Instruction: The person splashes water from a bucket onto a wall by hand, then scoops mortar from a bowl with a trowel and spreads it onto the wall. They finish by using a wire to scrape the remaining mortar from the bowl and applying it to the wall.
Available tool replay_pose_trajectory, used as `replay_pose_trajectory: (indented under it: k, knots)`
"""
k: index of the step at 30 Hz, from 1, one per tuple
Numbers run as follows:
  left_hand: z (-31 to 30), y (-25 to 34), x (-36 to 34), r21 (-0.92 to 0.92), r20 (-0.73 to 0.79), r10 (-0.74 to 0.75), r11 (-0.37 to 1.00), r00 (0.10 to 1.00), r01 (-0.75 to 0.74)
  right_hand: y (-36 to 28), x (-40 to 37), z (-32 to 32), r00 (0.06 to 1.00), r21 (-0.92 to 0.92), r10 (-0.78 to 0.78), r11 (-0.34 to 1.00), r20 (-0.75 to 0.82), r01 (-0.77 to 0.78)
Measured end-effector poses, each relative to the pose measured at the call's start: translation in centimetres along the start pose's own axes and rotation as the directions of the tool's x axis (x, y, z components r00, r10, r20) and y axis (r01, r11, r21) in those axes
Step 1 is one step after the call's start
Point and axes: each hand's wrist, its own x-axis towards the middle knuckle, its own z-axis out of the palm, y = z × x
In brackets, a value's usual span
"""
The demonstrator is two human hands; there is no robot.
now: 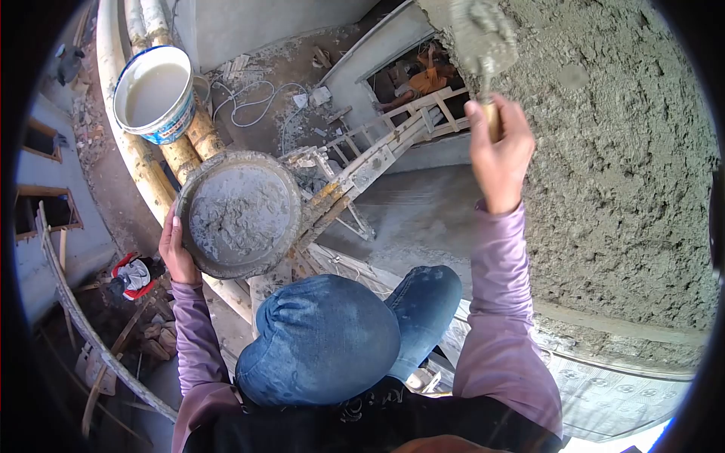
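Note:
My right hand (504, 155) is closed around the wooden handle of a trowel (485, 45). Wet grey mortar coats its blade, which is up against the rough mortar-covered wall (619, 174) on the right. My left hand (177, 253) grips the left rim of a round pan (296, 198); its thumb side shows at the edge and the other fingers are partly hidden. Inside the pan lies wet grey mortar (238, 211), heaped a little in the middle. Just beyond the pan stands a bucket (166, 133) of cloudy liquid.
Thick poles (113, 98) run under the bucket and pan. A wooden ladder (362, 147) leans across the middle. Far below are a coiled white hose (253, 102), rubble, and a person in orange (427, 81) by an opening. A curved pole (83, 325) stands at lower left.

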Motion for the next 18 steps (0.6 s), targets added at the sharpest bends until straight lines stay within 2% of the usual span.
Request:
replay_pose_trajectory:
  k: [1,2,3,4,5,7,8,9,10,11,12,13,15,18]
  knots:
    - [0.3,0.2,0.1,0.000,0.009,0.012,1.000,1.000,-0.012,-1.7,-2.7,0.6,0.994,0.043,-0.035,0.999,0.105,0.030]
    - [0.4,0.4,-0.1,0.002,0.017,0.021,1.000,1.000,-0.021,-2.1,-5.9,2.8,0.979,0.204,-0.180,0.966,0.096,0.157]
    - [0.5,0.5,-0.2,0.005,0.023,0.031,0.999,0.999,-0.031,-2.8,-9.2,4.9,0.935,0.279,-0.300,0.929,0.190,0.242]
    - [0.7,0.5,-0.2,0.022,0.033,0.047,0.999,0.998,-0.047,-3.9,-12.1,6.3,0.850,0.248,-0.362,0.927,0.383,0.282]
    - [0.8,0.4,-0.2,0.045,0.043,0.060,0.997,0.997,-0.062,-4.7,-14.0,7.0,0.727,0.231,-0.396,0.918,0.561,0.322]
    - [1.1,0.5,-0.3,0.068,0.068,0.077,0.994,0.995,-0.082,-4.9,-13.9,7.9,0.723,0.183,-0.327,0.944,0.608,0.273]
    - [1.1,0.6,-0.3,0.151,0.032,0.090,0.984,0.995,-0.094,-5.5,-13.8,9.1,0.701,0.202,-0.319,0.947,0.638,0.248]
    - [0.7,-0.1,-0.3,0.161,-0.036,0.062,0.985,0.997,-0.055,-5.3,-13.1,9.8,0.735,0.194,-0.315,0.949,0.601,0.248]
    - [1.4,1.3,-0.9,0.301,-0.022,0.123,0.947,0.992,-0.110,-5.3,-12.7,10.9,0.730,0.131,-0.248,0.968,0.637,0.215]
    - [0.7,0.0,-0.5,0.221,-0.010,0.134,0.967,0.991,-0.128,-5.4,-12.4,11.9,0.691,0.122,-0.198,0.980,0.696,0.158]
    - [0.7,-0.3,-0.4,0.299,-0.009,0.187,0.938,0.982,-0.176,-5.4,-13.0,13.3,0.672,0.151,-0.204,0.979,0.712,0.137]
    - [1.3,-0.2,-0.4,0.227,0.002,0.195,0.955,0.981,-0.190,-6.4,-14.1,14.6,0.643,0.195,-0.234,0.972,0.729,0.132]
    - [2.0,0.5,-0.7,0.259,0.041,0.240,0.935,0.970,-0.242,-8.0,-16.8,16.3,0.590,0.236,-0.268,0.963,0.762,0.132]
    - [2.6,1.1,-0.9,0.267,0.026,0.205,0.942,0.978,-0.205,-9.0,-18.9,16.9,0.547,0.392,-0.260,0.910,0.795,-0.136]
